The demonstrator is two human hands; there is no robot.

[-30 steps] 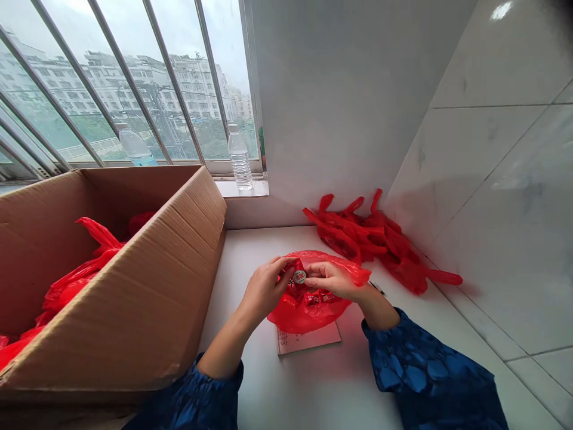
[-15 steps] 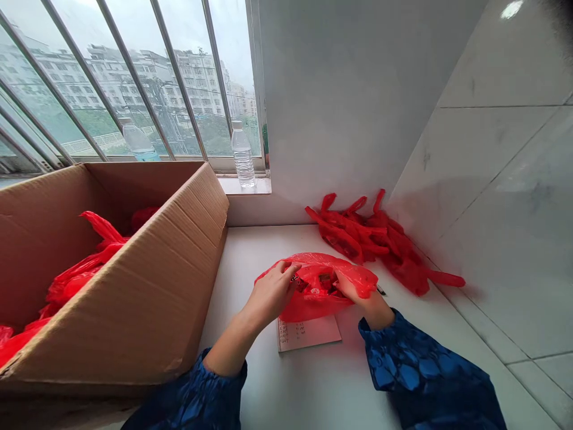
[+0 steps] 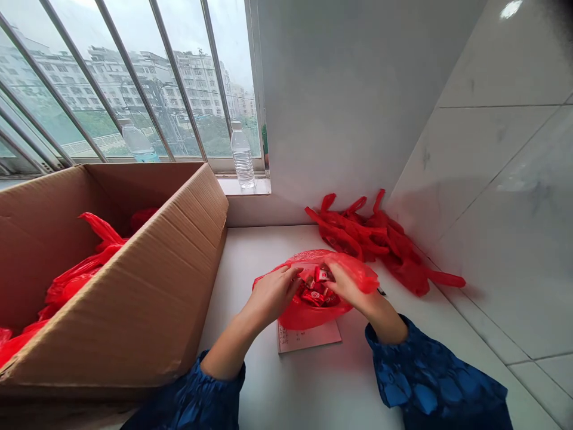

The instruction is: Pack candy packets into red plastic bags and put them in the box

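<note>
A red plastic bag (image 3: 308,313) lies open on the white counter, with several small red-wrapped pieces (image 3: 313,295) inside it. My left hand (image 3: 272,294) grips the bag's left rim and holds the mouth open. My right hand (image 3: 344,283) is at the bag's mouth, its fingers pinched on one small red-and-white wrapped piece (image 3: 321,274). A sheet of paper (image 3: 308,338) with writing lies under the bag.
A large open cardboard box (image 3: 147,286) holding filled red bags (image 3: 80,269) stands on the left. A pile of flat red bags (image 3: 380,239) lies at the back right by the tiled wall. Two water bottles, one (image 3: 242,156) at the right and another (image 3: 136,142) behind the box, stand on the window sill.
A second ago both hands held a small round piece above the bag. My right hand then dipped into the bag and now lifts out a small wrapped piece; my left hand shifted onto the rim.
</note>
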